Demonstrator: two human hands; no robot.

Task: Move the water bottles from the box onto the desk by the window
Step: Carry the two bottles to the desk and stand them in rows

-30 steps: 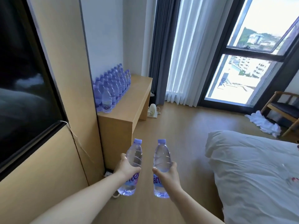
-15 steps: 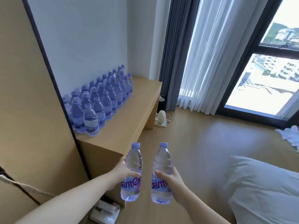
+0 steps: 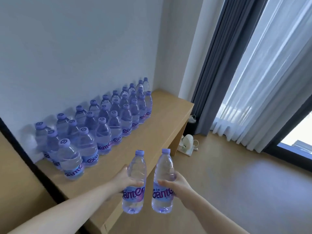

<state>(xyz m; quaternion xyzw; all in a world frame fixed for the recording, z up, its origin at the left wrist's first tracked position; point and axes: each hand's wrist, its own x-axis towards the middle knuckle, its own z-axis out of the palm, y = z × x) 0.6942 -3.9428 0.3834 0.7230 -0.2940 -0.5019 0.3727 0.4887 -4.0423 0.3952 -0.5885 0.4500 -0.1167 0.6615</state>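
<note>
I am holding two clear plastic water bottles upright at the lower centre of the frame, over the near edge of the wooden desk [image 3: 162,119]. My left hand [image 3: 125,179] is wrapping its fingers round the left bottle [image 3: 135,181] just above its label, and my right hand [image 3: 177,184] is grasping the right bottle [image 3: 163,181] the same way, thumb lying across the front. Both bottles are wearing pale purple screw caps and light blue label bands with swirling purple lettering that I am reading as "Ganten"; the two are hanging just beside each other, not touching. Across the left and middle of the frame, the block of matching bottles [image 3: 104,125] is standing in tight rows on the desk against the white wall, ribbed shoulders glinting, the same lettering showing on the front row. At the upper right, a grey curtain [image 3: 219,65] and a sheer white curtain [image 3: 270,81] are hanging in soft folds.
</note>
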